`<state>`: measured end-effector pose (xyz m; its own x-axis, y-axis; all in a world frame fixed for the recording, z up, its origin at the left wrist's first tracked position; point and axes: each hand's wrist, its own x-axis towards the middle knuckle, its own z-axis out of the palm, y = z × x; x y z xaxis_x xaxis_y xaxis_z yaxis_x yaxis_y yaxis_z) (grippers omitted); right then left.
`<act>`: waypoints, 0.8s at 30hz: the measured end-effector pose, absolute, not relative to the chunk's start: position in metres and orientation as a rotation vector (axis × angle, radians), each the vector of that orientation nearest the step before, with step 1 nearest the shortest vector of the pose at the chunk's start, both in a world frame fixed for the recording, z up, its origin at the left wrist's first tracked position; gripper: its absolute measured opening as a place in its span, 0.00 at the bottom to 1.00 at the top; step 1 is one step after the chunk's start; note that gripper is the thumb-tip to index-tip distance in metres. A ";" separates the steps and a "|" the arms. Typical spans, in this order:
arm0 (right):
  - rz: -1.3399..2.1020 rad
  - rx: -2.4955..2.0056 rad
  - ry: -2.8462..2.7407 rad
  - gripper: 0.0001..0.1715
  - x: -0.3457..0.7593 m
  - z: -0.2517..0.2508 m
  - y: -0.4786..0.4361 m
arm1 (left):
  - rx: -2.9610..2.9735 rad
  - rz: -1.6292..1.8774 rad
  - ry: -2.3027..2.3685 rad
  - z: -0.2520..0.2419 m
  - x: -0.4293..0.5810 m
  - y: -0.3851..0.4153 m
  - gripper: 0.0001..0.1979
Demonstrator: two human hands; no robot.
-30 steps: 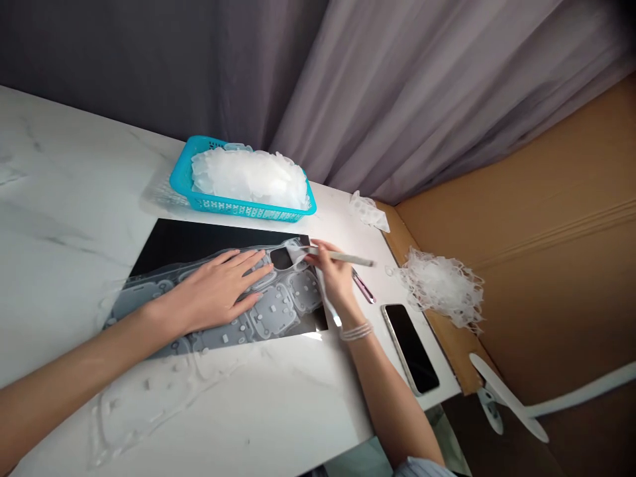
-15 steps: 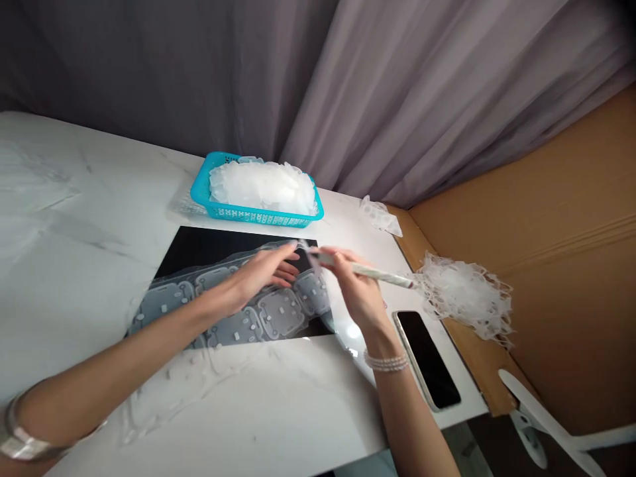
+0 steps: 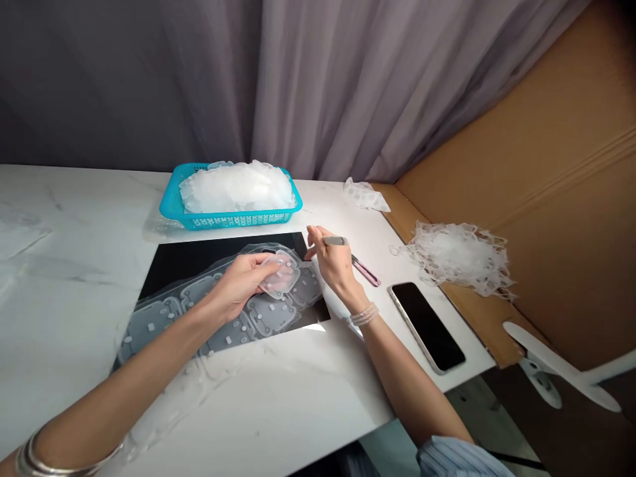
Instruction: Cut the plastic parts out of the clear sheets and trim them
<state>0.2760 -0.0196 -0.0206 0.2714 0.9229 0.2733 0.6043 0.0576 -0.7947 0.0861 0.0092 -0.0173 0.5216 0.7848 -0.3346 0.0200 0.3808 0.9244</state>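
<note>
White and see-through, a piece [image 3: 284,281] was pinched between thumb and fingers of the left hand [image 3: 242,278], over the sheet [image 3: 272,315], which lay on the black mat [image 3: 171,266] and ran past its near edge. The right hand [image 3: 336,268], just to the right, had its fingers curled round a tool [image 3: 336,241], its tip hard to make out. To its right lay a cutter [image 3: 366,271], with a phone [image 3: 427,328] nearer and scraps [image 3: 457,257] farther right, while a blue basket [image 3: 223,221] of white pieces [image 3: 238,189] stood on the mat's far side.
</note>
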 end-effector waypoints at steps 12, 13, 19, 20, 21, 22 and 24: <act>0.611 -1.548 -1.285 0.20 0.285 -0.041 -0.014 | 1.397 1.018 0.956 -0.012 0.078 -0.011 0.18; 0.590 -1.562 -1.284 0.20 0.290 -0.043 -0.012 | 1.298 1.061 0.935 -0.007 0.075 -0.012 0.17; 0.535 -1.552 -1.223 0.25 0.287 -0.026 -0.018 | 0.691 0.919 0.786 0.012 0.058 -0.010 0.13; 0.617 -1.491 -1.188 0.25 0.280 -0.021 -0.021 | 0.636 0.896 0.773 0.013 0.056 -0.010 0.14; 0.748 -1.408 -1.149 0.25 0.272 -0.015 -0.026 | 0.590 0.883 0.761 0.012 0.055 -0.010 0.14; 0.908 -1.314 -1.111 0.25 0.263 -0.011 -0.030 | 0.556 0.876 0.750 0.012 0.054 -0.011 0.14; 1.191 -1.159 -1.042 0.25 0.247 -0.005 -0.039 | 0.516 0.858 0.732 0.011 0.051 -0.014 0.16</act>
<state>0.2472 -0.0386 -0.0045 0.1013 0.9948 -0.0042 -0.1285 0.0089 -0.9917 0.0512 -0.0137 0.0108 0.4416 0.8201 -0.3639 -0.4888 0.5600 0.6689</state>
